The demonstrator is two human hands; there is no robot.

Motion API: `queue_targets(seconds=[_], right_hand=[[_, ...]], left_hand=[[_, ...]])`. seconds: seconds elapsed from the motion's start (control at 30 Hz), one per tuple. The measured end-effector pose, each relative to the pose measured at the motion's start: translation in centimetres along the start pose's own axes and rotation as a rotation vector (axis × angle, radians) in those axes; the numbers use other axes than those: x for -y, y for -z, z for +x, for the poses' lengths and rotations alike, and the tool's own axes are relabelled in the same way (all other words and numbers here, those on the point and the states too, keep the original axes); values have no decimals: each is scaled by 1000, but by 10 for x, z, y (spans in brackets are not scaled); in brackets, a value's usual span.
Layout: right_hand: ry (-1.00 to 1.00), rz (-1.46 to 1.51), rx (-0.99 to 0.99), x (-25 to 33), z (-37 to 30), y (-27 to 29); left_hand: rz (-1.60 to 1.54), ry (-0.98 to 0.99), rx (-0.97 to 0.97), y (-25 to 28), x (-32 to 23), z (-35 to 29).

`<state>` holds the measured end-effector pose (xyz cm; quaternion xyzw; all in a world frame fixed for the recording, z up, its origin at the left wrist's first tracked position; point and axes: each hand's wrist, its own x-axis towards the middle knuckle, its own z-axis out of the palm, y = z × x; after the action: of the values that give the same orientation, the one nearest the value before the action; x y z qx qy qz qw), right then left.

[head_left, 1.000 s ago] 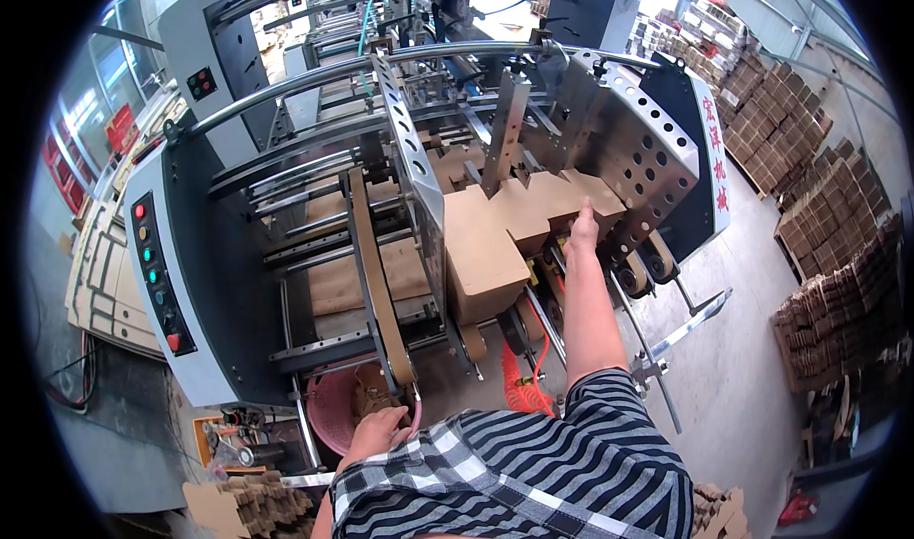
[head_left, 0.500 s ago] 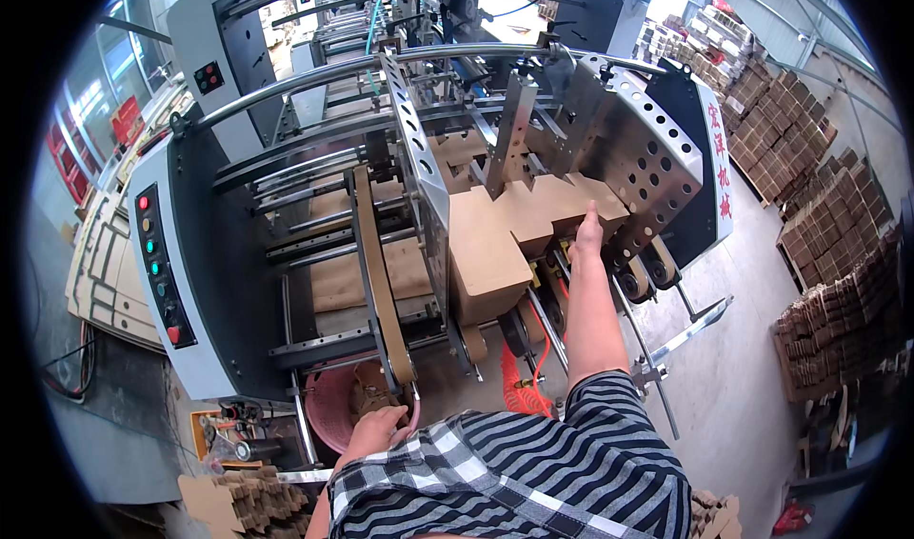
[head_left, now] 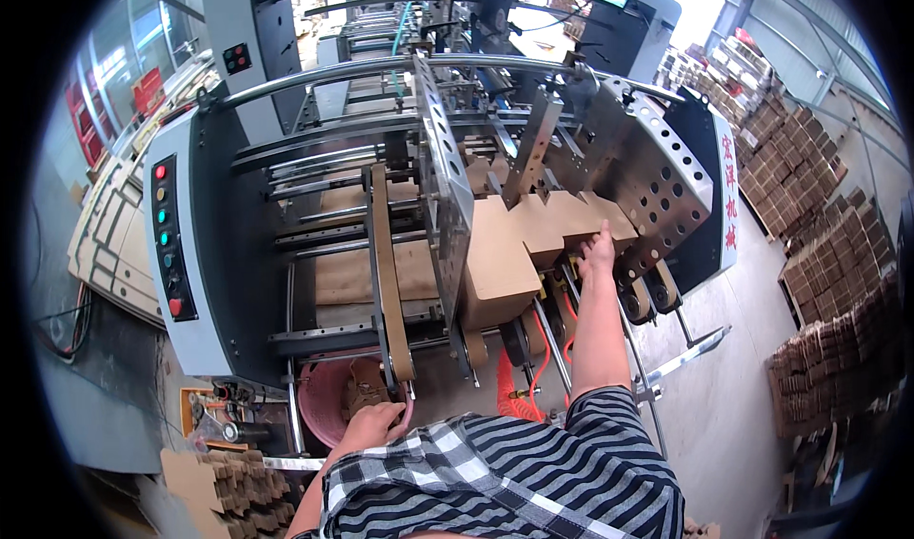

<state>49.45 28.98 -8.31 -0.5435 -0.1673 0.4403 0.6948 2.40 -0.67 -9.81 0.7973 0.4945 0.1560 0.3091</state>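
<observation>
The right hand (head_left: 598,255) has turned, fingers now loosely spread at the near edge of the cardboard (head_left: 503,268), seemingly steadying it, calling next for even pressure; the left hand's (head_left: 375,427) hold is unclear.

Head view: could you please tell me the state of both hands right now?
Left hand: by the rim of the pink basket; open or closed cannot be told.
Right hand: open, at the front edge of the cardboard stack.

Tan machine belts (head_left: 476,347), cardboard stack (head_left: 505,263) on top, pale floor (head_left: 728,415) under 1 pink basket (head_left: 316,406)
</observation>
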Motion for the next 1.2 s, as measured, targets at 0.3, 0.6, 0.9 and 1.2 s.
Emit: queue_targets(seconds=[0.3, 0.6, 0.9, 1.2], right_hand=[[836, 197, 389, 108, -216, -119], [1351, -136, 1416, 43, -407, -173], [576, -634, 1976, -104, -523, -231], [88, -912, 2143, -251, -673, -303]], left_hand=[[109, -29, -177, -18, 20, -23], [110, 55, -658, -5, 17, -83], [464, 373, -1147, 69, 27, -251], [622, 1249, -1530, 56, 54, -505]])
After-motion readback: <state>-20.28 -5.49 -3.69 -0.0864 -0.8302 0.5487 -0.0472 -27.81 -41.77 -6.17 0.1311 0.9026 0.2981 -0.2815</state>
